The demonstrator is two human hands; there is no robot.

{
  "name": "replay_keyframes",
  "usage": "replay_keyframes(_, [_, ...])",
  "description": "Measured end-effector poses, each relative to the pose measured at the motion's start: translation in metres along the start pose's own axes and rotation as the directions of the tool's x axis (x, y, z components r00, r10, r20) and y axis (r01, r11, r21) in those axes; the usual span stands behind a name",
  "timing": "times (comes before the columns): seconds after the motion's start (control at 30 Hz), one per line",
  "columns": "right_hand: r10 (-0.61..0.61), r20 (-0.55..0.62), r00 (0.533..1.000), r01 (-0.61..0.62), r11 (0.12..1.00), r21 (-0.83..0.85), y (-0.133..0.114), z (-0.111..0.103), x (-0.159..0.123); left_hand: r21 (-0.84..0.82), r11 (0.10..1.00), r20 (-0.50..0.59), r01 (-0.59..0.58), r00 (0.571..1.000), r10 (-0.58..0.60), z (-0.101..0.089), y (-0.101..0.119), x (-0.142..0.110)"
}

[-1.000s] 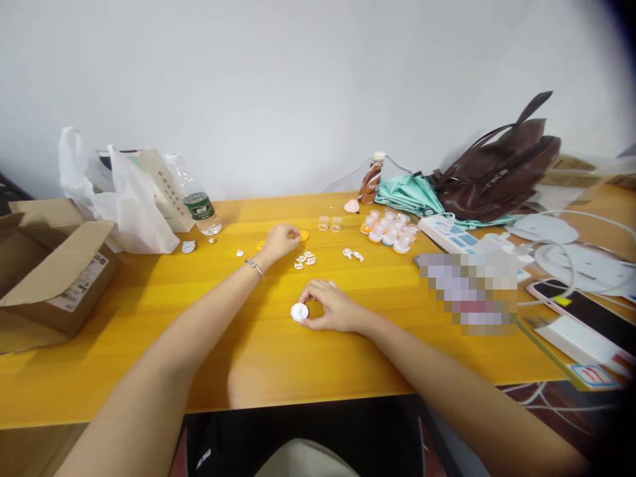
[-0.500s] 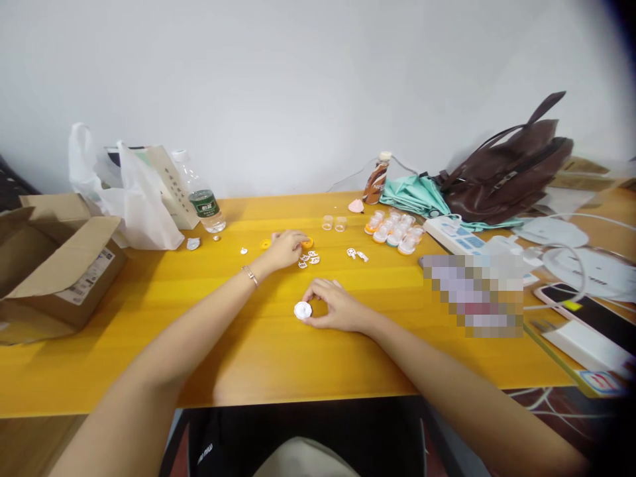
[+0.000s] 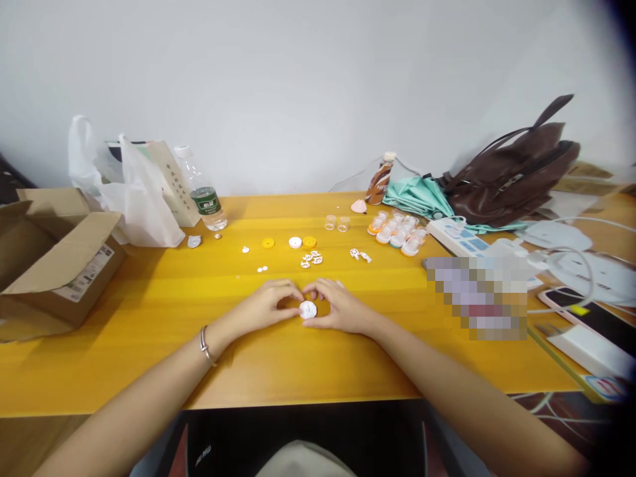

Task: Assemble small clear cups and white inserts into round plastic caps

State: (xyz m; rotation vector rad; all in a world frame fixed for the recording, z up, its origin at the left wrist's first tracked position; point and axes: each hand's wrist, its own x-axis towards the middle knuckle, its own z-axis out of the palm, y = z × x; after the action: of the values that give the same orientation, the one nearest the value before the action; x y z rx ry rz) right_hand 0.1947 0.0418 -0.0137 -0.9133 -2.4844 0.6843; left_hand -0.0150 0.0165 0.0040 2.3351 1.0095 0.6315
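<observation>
Cardboard first, at the far left: seeing an open box (image 3: pixel 64 271), then passing a water bottle (image 3: pixel 207 204) and coming to the left hand (image 3: pixel 261 303), bending inward with thumb and forefinger at the left edge of a white disc (image 3: pixel 308 309); not being able to tell whether gripping or only touching. Finding that disc between both hands, over the near part of the desk (image 3: pixel 348 364); probably handling as light, stiff plastic, perhaps slippery on smooth faces and fragile at thin edges, so best taking hold by the rim with gentle pressure. Meeting the right hand (image 3: pixel 345 309) next, pinching the disc's right side between thumb and forefinger. Farther right, noting clear-topped capsules (image 3: pixel 410 246) standing in a cluster. Differing from half a second ago: bringing the left hand back from the yellow discs (image 3: pixel 267 243), uncovering a white round piece (image 3: pixel 295 242) just beside the right-hand one; keeping the right hand in the same pinch.
</observation>
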Motion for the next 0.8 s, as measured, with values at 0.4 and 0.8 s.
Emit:
replay_keyframes(0.4, [0.011, 0.011, 1.0, -0.012, 0.999, 0.043, -0.0015, -0.0024, 0.0024, 0.073, 0.996, -0.024, -0.043, 0.999, 0.045, 0.0039, 0.0041, -0.002])
replay_keyframes(0.8, [-0.013, 0.044, 0.999, 0.009, 0.996, 0.094, 0.0032, 0.0002, 0.005, 0.089, 0.993, 0.0, 0.083, 0.997, -0.083, 0.0053, 0.0068, 0.007])
